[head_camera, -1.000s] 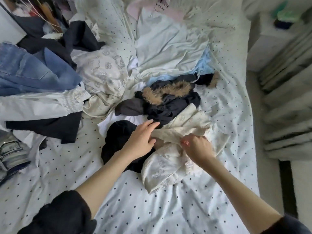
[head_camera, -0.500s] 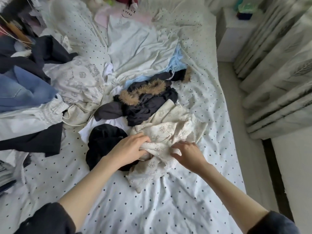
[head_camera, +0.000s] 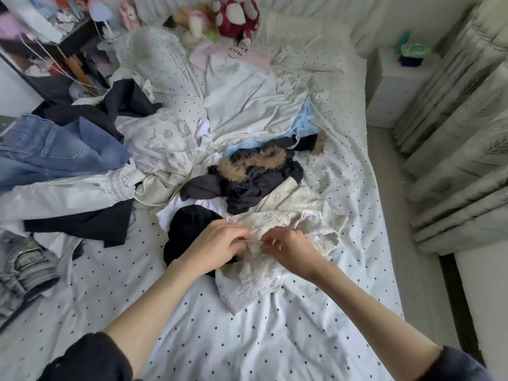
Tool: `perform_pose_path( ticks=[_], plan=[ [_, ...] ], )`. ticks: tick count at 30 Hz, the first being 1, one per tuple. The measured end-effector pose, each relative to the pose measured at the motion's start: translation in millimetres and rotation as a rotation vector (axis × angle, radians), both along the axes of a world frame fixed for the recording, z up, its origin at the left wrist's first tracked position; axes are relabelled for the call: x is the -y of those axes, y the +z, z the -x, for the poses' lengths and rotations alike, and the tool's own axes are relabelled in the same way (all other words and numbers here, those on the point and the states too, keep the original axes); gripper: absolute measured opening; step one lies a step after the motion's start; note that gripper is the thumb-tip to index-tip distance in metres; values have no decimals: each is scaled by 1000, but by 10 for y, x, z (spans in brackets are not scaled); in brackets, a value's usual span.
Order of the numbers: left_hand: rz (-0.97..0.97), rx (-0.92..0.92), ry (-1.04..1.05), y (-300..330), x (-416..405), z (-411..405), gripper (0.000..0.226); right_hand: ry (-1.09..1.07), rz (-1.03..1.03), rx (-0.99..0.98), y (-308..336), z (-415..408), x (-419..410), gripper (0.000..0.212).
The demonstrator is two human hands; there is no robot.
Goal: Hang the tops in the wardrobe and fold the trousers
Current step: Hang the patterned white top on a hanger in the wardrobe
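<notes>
- Clothes lie all over a bed point(head_camera: 247, 339) with a white sheet that has small dark dots.
- Near the middle of the bed sits a cream printed garment point(head_camera: 286, 215), all crumpled up.
- Both hands meet on the near part of it, close together.
- The left hand point(head_camera: 217, 243) has its fingers point(head_camera: 242, 235) curled, pinching a thin edge of the cream cloth.
- The right hand point(head_camera: 291, 248) has its fingers point(head_camera: 270, 237) curled too, pinching the same edge from the other side.
- Under the left hand lies a black garment point(head_camera: 189, 224), touching the cream one.
- Just past them is a dark top with a brown furry collar point(head_camera: 255, 163).
- On the left side of the bed are blue jeans point(head_camera: 55, 152), with a dark piece of clothing point(head_camera: 82, 224) closer to the person.
- Grey jeans point(head_camera: 24, 268) lie at the left edge.
- A white printed garment point(head_camera: 162, 141) lies between the blue jeans and the furry top.
- A light blue piece point(head_camera: 305, 122) peeks out from under white cloth further up the bed.
- At the far end of the bed are soft toys, one red with white spots point(head_camera: 236, 15).
- Pale curtains point(head_camera: 461, 133) hang on the right, with a white bedside cabinet point(head_camera: 393, 86) near them.
</notes>
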State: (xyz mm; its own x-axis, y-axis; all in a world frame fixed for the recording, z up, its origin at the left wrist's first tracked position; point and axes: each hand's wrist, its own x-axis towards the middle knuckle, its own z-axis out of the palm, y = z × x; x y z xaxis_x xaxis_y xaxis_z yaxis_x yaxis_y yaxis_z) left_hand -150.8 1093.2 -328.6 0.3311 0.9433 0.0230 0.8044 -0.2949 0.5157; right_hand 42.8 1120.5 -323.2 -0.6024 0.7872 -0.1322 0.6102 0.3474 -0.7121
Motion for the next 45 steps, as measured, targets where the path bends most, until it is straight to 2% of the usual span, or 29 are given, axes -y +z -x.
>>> perform_pose_path(
  ticks=[5, 8, 12, 14, 17, 19, 22, 24, 29, 31, 34, 36, 38, 41, 45],
  plan=[
    [-136, 27, 127, 236, 163, 337, 7, 16, -21, 215, -53, -23, 131, 19],
    [-165, -5, 223, 457, 294, 591, 3, 43, -117, 226, 188, 169, 121, 19],
    [-137, 121, 585, 650, 607, 840, 15, 76, -81, 117, 664, 633, 115, 14],
    [-162, 242, 725, 782, 836, 839, 15, 36, 77, 41, 869, 930, 161, 20],
    [-74, 435, 753, 836, 1256, 706, 11, -57, 392, -60, 1027, 1389, 336, 17],
    [47, 563, 765, 811, 1519, 622, 6, -121, 485, -122, 1077, 1634, 461, 14],
    [180, 613, 857, 774, 1811, 671, 26, -164, 548, -201, 1183, 1954, 702, 10],
    [132, 634, 944, 790, 1974, 764, 32, -132, 591, -262, 1305, 2169, 967, 9],
    [-139, 681, 1268, 959, 2266, 964, 22, 27, 642, -424, 1737, 2580, 1598, 35],
    [-248, 710, 1315, 1086, 2586, 1122, 16, 124, 625, -462, 1990, 2746, 1909, 39],
    [-283, 690, 1302, 1247, 3077, 1316, 18, 236, 592, -516, 2287, 2962, 2300, 40],
    [-296, 644, 1330, 1369, 3410, 1421, 14, 307, 573, -532, 2447, 3087, 2574, 38],
    [-361, 548, 1398, 1507, 3830, 1553, 20, 395, 523, -515, 2618, 3223, 2901, 37],
    [-440, 472, 1477, 1673, 4512, 1721, 10, 511, 334, -480, 2828, 3407, 3296, 38],
    [-567, 321, 1516, 1929, 5611, 1825, 10, 683, -130, -448, 2938, 3681, 4000, 40]
  ],
)
